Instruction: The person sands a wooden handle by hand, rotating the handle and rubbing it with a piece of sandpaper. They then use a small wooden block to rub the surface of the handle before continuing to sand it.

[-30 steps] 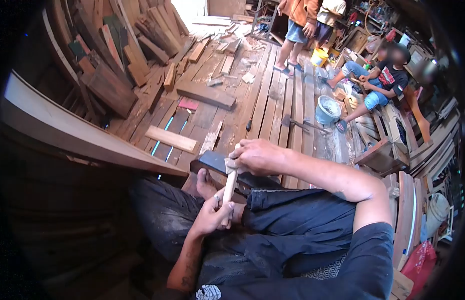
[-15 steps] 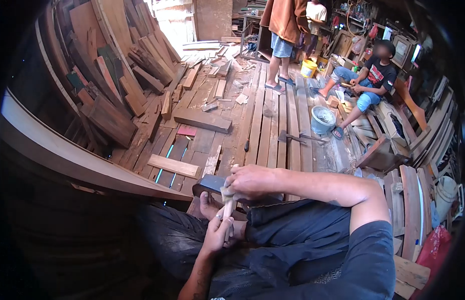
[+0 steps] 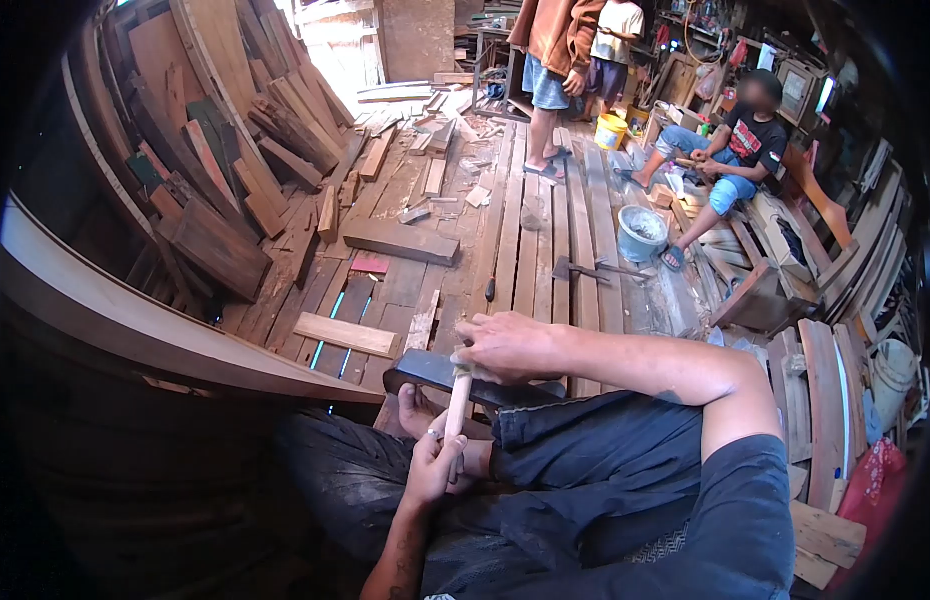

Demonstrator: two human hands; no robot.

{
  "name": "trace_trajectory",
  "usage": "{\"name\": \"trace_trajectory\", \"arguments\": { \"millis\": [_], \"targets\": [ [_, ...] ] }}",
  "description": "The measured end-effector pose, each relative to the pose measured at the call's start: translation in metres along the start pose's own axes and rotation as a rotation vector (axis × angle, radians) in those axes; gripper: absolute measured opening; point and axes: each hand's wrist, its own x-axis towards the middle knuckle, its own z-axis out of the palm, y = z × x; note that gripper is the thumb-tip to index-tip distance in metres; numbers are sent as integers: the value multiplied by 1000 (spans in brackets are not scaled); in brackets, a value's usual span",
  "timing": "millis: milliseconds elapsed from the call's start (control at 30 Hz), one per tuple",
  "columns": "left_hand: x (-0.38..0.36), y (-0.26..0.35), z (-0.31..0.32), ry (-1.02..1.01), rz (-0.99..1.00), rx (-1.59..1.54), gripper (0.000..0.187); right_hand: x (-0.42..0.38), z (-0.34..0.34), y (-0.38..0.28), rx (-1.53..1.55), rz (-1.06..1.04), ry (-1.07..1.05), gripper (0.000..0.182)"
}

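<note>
sitting on a plank floor [image 3: 545, 250], a person works a tool across their lap. right hand [image 3: 510, 347] is clenched over the top of a pale wooden handle [image 3: 455, 405], where it meets a dark metal head [image 3: 430, 368]; a scrap of something pale shows under the fingers, too small to tell. left hand [image 3: 435, 465] is wrapped around the lower end of the handle, at 6 o'clock from the right hand. the head lies flat, pointing toward 9 o'clock, just above a bare foot [image 3: 417, 408].

risks, as a judgement: if the right hand slips, the head's edge could meet the fingers or the foot just beneath it. a loose grip below could let the handle twist.

room: at 9 o'clock a long curved beam [image 3: 135, 320] runs close beside the knees, closing that side. at 12 o'clock the floor is open for a stretch, with a short plank [image 3: 345, 333] and a thick block [image 3: 400, 240] lying on it. a hatchet [image 3: 575, 270] and a bucket [image 3: 642, 232] sit toward 1 o'clock. stacked boards [image 3: 235, 150] fill 10 to 11 o'clock. a seated person [image 3: 730, 150] is at 2 o'clock, and two people stand [image 3: 555, 50] at 12 o'clock, all well apart. more planks [image 3: 820, 400] crowd 3 o'clock, near the right elbow.
</note>
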Motion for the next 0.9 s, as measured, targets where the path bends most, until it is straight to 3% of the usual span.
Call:
{"name": "trace_trajectory", "arguments": {
  "millis": [200, 300, 500, 700, 900],
  "targets": [
    [1, -3, 1, 10, 27, 59, 55, -1, 5, 4, -3, 93, -63, 25],
    [2, -4, 1, 16, 30, 65, 56, -1, -5, -1, 201, -83, -153, 26],
    [-1, -4, 1, 30, 21, 109, 53, -6, -4, 5, -26, 104, -22, 26],
    [1, -5, 3, 29, 60, 113, 55, -4, -11, -8, 80, 52, -138, 23],
    [-2, 3, 3, 16, -3, 125, 53, -8, -5, -7, -132, 98, -7, 21]
  ]
}}
